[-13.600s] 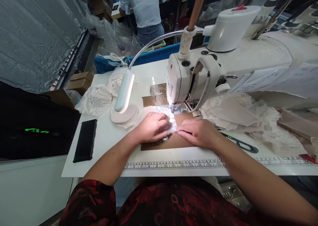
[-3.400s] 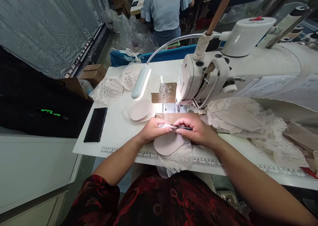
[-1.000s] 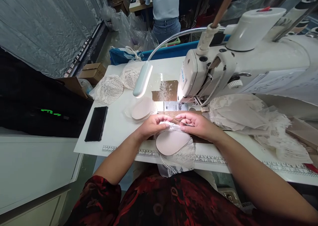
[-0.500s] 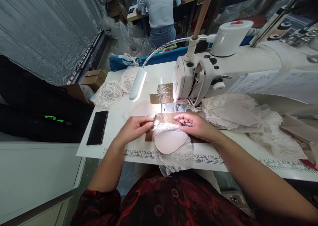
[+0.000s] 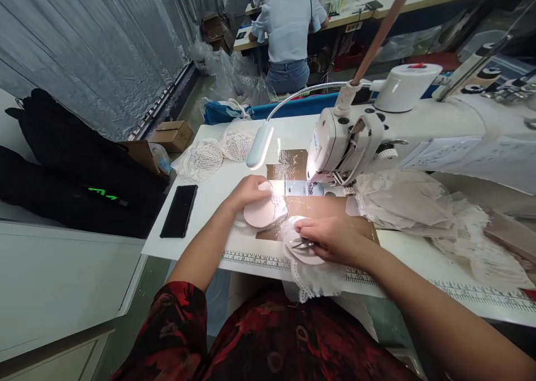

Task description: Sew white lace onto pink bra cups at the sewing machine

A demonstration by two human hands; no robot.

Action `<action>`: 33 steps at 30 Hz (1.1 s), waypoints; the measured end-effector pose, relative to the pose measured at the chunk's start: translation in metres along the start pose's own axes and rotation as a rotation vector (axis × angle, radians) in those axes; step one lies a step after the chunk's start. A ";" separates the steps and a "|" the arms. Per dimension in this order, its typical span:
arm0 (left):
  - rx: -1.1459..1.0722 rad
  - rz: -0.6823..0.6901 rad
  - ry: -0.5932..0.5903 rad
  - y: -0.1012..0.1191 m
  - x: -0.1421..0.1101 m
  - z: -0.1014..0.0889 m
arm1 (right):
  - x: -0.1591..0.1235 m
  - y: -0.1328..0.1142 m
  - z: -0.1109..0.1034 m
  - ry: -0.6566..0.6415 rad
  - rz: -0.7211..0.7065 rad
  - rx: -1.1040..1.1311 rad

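Observation:
My left hand (image 5: pixel 243 194) is closed on a padded lace cup (image 5: pixel 260 213), thumb on top of its pale pink pad, just left of the brown taped patch. My right hand (image 5: pixel 338 239) is closed around small metal thread snips (image 5: pixel 302 245), whose blades point left. Its thumb and forefinger also press the edge of a second pink-padded lace cup (image 5: pixel 310 258). White lace from that cup hangs over the table's front edge. Behind both hands, the sewing machine's needle area (image 5: pixel 310 187) is lit; neither hand touches it.
The white sewing machine (image 5: pixel 414 138) fills the right side, with a stack of lace pieces (image 5: pixel 402 202) beneath its arm. A lamp (image 5: pixel 259 144) hangs over the table. Lace cups (image 5: pixel 203 158) and a black phone (image 5: pixel 179 211) lie left. Another person (image 5: pixel 287 32) sits beyond.
My left hand has taken hold of the left cup, previously lying on the table. My right hand has moved nearer me with the snips, onto the other cup. The view has shifted.

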State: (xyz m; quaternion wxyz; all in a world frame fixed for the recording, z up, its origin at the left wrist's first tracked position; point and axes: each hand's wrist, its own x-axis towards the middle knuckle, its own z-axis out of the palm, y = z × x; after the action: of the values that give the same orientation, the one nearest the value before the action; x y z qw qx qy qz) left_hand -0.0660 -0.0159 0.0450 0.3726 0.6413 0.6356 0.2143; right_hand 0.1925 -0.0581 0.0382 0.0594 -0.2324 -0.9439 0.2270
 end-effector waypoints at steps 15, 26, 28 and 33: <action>-0.568 0.080 -0.203 -0.001 -0.015 0.019 | 0.034 0.014 -0.006 0.265 0.442 0.644; -0.269 0.329 -0.201 0.013 -0.017 0.032 | 0.030 0.019 -0.001 0.296 0.358 0.807; -0.343 0.283 -0.260 0.011 -0.016 0.032 | 0.028 0.020 -0.001 0.296 0.357 0.804; -0.372 0.135 -0.439 0.003 -0.014 0.015 | 0.024 0.026 -0.001 0.307 0.389 0.786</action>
State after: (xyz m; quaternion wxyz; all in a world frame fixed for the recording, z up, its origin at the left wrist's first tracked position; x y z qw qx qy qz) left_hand -0.0539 -0.0322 0.0403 0.5970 0.6339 0.4457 0.2075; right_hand 0.1821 -0.0266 0.0272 0.2385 -0.3961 -0.7052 0.5375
